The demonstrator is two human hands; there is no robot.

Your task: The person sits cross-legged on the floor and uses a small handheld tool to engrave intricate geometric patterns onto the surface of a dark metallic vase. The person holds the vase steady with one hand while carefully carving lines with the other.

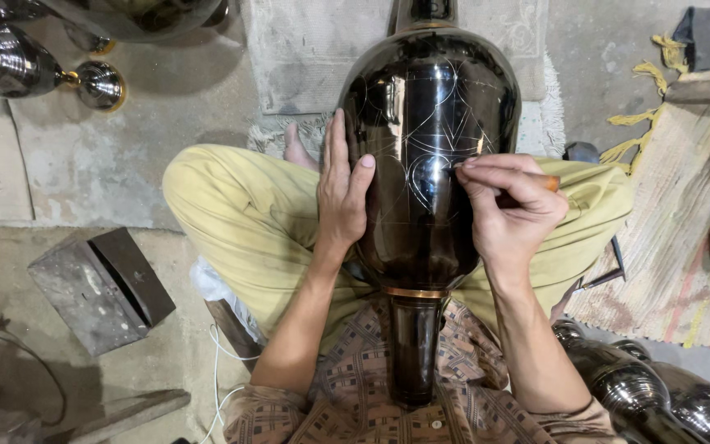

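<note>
Head view, looking down over crossed legs in yellow-green trousers (240, 214). Large dark glossy metal vase (425, 156) lying lengthwise across lap, neck pointing toward body, wide belly away.

Left hand (343, 193): flat against vase's left flank, fingers extended and held close together, thumb laid on curved surface. Steadying only, nothing pinched.

Right hand (511, 210): fingers curled and bunched, pinching a short wood-handled engraving tool (546, 182); tip meeting vase surface at right of centre.

Progress, judged from marks: thin pale scribed lines visible on upper and middle belly, with arcs, a pointed leaf or heart outline, straight dividers. Lower belly toward copper-coloured band (415, 292) and neck bare and unmarked. Probably an early layout stage, with most of surface left.

Edges and room: concrete floor open at left, with grey metal block (100, 288) and loose cable (26, 362) well apart from left elbow. Right side tighter: striped woven mat (675, 238) and dark polished vessels (651, 386) near right forearm. More polished vessels (18, 57) at far upper left. Pale fringed rug (306, 49) beneath vase's far end.
</note>
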